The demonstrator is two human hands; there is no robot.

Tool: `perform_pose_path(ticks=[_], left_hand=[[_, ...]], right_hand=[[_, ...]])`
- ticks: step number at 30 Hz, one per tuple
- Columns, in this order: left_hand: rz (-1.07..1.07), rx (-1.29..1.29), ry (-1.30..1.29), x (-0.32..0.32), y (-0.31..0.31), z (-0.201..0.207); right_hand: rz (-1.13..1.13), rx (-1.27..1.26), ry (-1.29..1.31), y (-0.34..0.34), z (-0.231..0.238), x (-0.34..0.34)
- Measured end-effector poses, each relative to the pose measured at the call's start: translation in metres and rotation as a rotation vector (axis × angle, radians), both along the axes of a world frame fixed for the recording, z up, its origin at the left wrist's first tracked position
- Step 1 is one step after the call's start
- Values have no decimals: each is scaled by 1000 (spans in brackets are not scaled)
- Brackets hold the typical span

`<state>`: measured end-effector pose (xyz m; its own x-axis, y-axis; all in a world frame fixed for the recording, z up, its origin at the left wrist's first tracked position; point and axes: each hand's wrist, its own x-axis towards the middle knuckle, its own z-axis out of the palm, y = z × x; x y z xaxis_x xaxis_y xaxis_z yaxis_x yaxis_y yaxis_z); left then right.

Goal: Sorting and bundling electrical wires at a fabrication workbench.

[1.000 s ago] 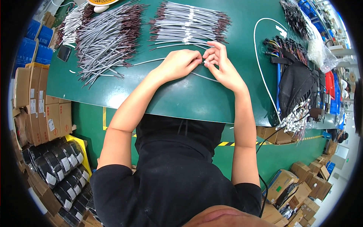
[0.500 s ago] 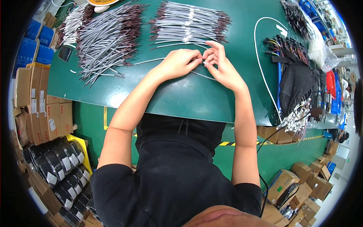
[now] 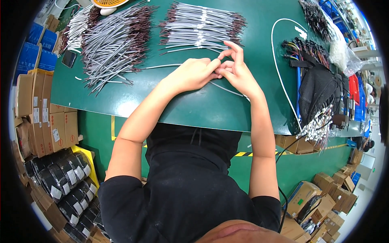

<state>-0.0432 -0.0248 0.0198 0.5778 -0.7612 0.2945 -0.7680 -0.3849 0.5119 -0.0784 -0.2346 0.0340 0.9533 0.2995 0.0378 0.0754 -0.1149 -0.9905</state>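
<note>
Both hands meet over the green table (image 3: 194,109), near its front edge. My left hand (image 3: 194,75) is closed on a thin grey cable (image 3: 162,65), fingertips pinched together. My right hand (image 3: 239,77) touches the left fingertips, its thumb and a finger pinched at the same spot while other fingers are raised and bent. One cable end runs left toward a loose pile of grey cables (image 3: 115,42); the other slopes out below the right hand. What lies between the fingertips is hidden. Just beyond the hands, grey cables with brown ends lie in a row (image 3: 223,24), white tags (image 3: 200,30) along their middle.
A phone (image 3: 69,58) and white cables (image 3: 79,28) lie left, an orange basket (image 3: 108,3) at the far edge. Rightward are a long white cable (image 3: 275,52), a black mesh bag (image 3: 320,89), wire bundles and a clear plastic bag (image 3: 344,56). Cartons (image 3: 60,125) stand beside the table.
My fingertips have drawn closer together, covering the small white piece that showed between them. The left hand has shifted slightly right, and the cable's right end reaches farther right.
</note>
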Motion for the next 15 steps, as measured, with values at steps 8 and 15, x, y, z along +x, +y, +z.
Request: perform_pose_path(ticks=[8, 15], left_hand=[[40, -64, 170, 9, 2, -1], [73, -127, 400, 4, -5, 8]], right_hand=[[41, -208, 139, -15, 2, 2], [4, -234, 22, -18, 10, 3]])
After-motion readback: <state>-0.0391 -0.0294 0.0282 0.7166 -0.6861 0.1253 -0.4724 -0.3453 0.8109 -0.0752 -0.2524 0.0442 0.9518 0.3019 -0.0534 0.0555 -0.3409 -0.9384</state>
